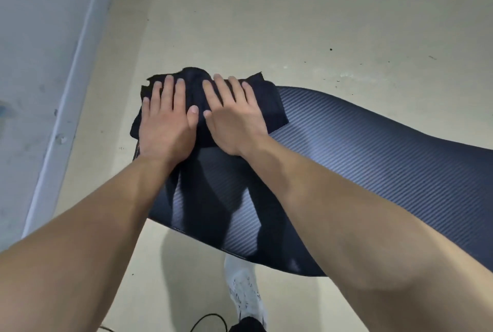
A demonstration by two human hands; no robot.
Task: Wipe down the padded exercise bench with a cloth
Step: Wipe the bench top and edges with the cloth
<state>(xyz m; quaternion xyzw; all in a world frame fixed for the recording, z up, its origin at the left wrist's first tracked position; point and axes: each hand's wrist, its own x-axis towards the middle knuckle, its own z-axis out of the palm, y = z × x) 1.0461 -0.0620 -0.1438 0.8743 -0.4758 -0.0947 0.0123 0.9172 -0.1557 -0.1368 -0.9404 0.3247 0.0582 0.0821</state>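
Head view: the dark cloth lies bunched on the far left end of the ribbed, padded surface, partly overhanging its edge. The left hand and right hand rest side by side on the cloth, palms down, fingers straight and flat, thumbs nearly touching. Neither hand curls round the fabric. A white shoe stands on the beige floor by the near edge.
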